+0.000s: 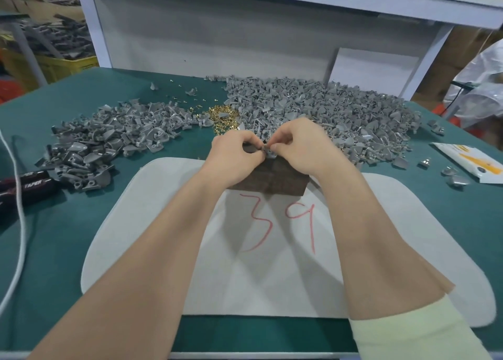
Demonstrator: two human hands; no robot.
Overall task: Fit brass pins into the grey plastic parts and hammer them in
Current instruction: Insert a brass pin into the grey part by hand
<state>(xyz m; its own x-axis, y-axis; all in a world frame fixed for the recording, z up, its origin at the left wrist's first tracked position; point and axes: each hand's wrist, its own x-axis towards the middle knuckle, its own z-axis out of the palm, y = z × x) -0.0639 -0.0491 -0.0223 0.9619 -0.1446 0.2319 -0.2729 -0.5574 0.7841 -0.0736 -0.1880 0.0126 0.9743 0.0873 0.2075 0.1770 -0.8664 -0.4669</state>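
At mid-frame we pinch one grey part point(269, 152) between the curled fingertips of our left hand point(236, 152) and right hand point(298, 145), steadying it over the wooden block point(272, 181), probably to seat a pin (too small to see) from the brass pins point(221, 117) heaped just above

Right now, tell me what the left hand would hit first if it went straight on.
Likely the small grey plastic part that the left hand and right hand pinch together; beyond it, the right hand's fingers. Depth is unclear.
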